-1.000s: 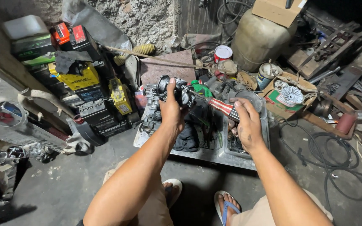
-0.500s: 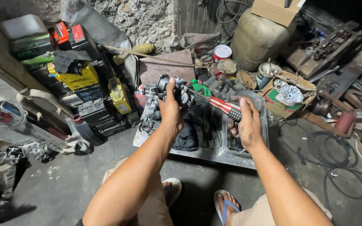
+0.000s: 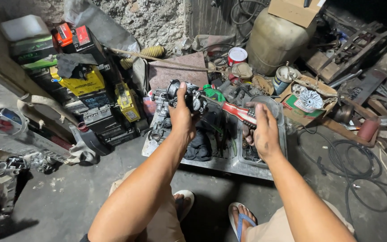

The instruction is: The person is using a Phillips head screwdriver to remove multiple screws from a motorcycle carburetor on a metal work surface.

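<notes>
My left hand (image 3: 181,117) grips a dark metal engine part (image 3: 181,93), a carburetor-like piece, held above a metal tray (image 3: 229,166). My right hand (image 3: 264,131) holds a screwdriver with a red and black handle (image 3: 240,113); its shaft points left into the part. Both arms reach forward over the tray, which holds dark greasy parts and a black rag (image 3: 199,148).
Stacked batteries (image 3: 81,85) stand at the left against a rough wall. A large beige tank (image 3: 274,40), a red tin (image 3: 237,55), cardboard boxes (image 3: 307,101) with parts and black cables (image 3: 350,166) lie at the right. My sandalled feet (image 3: 242,219) rest on the concrete floor.
Both hands stay on the engine part and screwdriver above the tray; the right hand has shifted only slightly on the handle.
</notes>
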